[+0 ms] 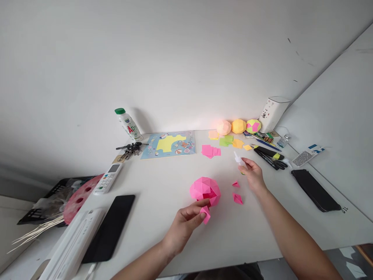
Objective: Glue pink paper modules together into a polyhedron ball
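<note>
Between thumb and fingers, my left hand (184, 221) pinches a small folded pink paper piece (205, 214). Just beyond it on the table sits a faceted pink paper ball (204, 188), with a gap in the side facing me. My right hand (254, 175) is closed around a small white glue bottle (239, 160), its pointed nozzle tilted up and to the left; the fingers hide part of the bottle. Two loose folded pink pieces, a larger one (237, 198) and a smaller one (235, 184), lie to the right of the ball, near my right wrist.
Three finished paper balls (239, 126) line the wall, behind sticky notes (211, 151). Pens and scissors (280, 165) and a black pouch (316, 190) lie right. Left are a bottle (128, 125), keys (132, 150), a remote (108, 179), a black tablet (110, 228) and a blue sheet (186, 151).
</note>
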`<control>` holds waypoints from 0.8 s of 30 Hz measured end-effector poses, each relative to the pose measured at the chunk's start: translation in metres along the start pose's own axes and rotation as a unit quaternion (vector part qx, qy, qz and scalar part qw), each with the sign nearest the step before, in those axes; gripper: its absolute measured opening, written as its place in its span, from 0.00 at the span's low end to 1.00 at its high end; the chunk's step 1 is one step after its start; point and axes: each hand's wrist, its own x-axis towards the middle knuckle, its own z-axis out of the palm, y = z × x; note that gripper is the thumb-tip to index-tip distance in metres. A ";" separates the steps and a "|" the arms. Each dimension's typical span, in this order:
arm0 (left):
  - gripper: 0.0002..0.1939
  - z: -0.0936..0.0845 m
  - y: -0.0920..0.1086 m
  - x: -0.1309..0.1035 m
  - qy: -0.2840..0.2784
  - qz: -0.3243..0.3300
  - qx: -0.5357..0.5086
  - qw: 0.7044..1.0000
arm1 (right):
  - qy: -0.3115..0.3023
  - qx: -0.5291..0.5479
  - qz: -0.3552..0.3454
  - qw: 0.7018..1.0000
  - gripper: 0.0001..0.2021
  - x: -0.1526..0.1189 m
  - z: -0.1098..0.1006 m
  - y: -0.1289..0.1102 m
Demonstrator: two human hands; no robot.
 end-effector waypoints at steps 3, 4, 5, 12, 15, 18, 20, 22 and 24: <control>0.13 0.000 0.000 -0.001 -0.001 -0.002 -0.002 1.000 | -0.002 -0.007 -0.006 1.000 0.21 0.000 0.000 0.002; 0.13 0.000 0.000 -0.001 -0.001 -0.003 -0.004 1.000 | -0.004 -0.008 -0.008 1.000 0.20 0.000 0.000 0.003; 0.13 0.000 0.000 -0.001 -0.001 -0.004 -0.005 1.000 | -0.007 -0.009 -0.010 1.000 0.18 0.001 0.000 0.003; 0.14 0.003 0.003 -0.004 0.010 0.003 0.005 1.000 | -0.007 -0.041 -0.019 0.999 0.15 0.004 0.000 0.013; 0.14 0.004 0.003 -0.005 0.014 0.005 0.009 1.000 | -0.003 -0.058 -0.023 0.998 0.16 0.004 0.000 0.018; 0.15 0.005 0.000 -0.006 0.015 0.005 0.005 1.000 | 0.002 -0.083 -0.026 0.996 0.16 0.002 0.002 0.020; 0.15 0.005 -0.001 -0.005 0.016 0.000 -0.011 1.000 | 0.005 -0.105 -0.028 0.994 0.19 0.001 0.003 0.020; 0.14 0.005 -0.001 -0.005 0.017 -0.005 -0.030 0.999 | 0.010 -0.131 -0.030 0.991 0.25 0.001 0.003 0.021; 0.14 0.005 0.000 -0.004 0.020 -0.002 -0.047 0.999 | 0.022 -0.158 -0.034 0.987 0.31 0.003 0.000 0.020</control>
